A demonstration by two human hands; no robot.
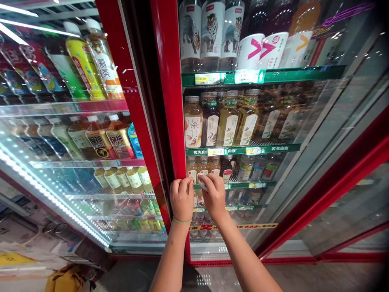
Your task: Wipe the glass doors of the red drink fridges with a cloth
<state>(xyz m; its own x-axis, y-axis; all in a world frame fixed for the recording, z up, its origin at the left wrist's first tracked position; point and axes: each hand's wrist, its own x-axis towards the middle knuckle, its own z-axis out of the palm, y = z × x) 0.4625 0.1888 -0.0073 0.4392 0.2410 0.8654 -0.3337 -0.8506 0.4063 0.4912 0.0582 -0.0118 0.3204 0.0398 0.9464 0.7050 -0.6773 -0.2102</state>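
Right grip [215, 197] pinches something white [202, 184] beside the left grip [181, 199].

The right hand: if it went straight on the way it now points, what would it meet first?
Probably the glass door, in front of the small bottles; the right hand may be touching it, as depth is unclear.

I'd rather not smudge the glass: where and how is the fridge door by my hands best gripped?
Probably by the left edge of its red upright frame, from the left: it is long and straight, with a dark gap alongside, perhaps for fingers. The left hand is at it lower down.
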